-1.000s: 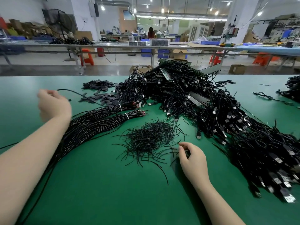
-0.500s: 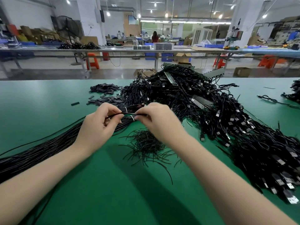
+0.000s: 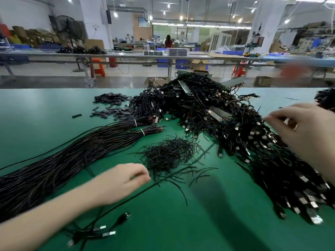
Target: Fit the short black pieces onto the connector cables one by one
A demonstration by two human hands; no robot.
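Two tied cable bundles (image 3: 141,126) at 10 o'clock; left hand (image 3: 119,182) grip curled, contents unclear; right hand (image 3: 306,131) grip blurred, can't tell.

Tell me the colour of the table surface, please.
Green; the table shows it best in the head view.

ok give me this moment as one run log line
left hand: fingers curled at near edge of short black pieces | right hand: over connector cable heap, blurred | grip: unclear
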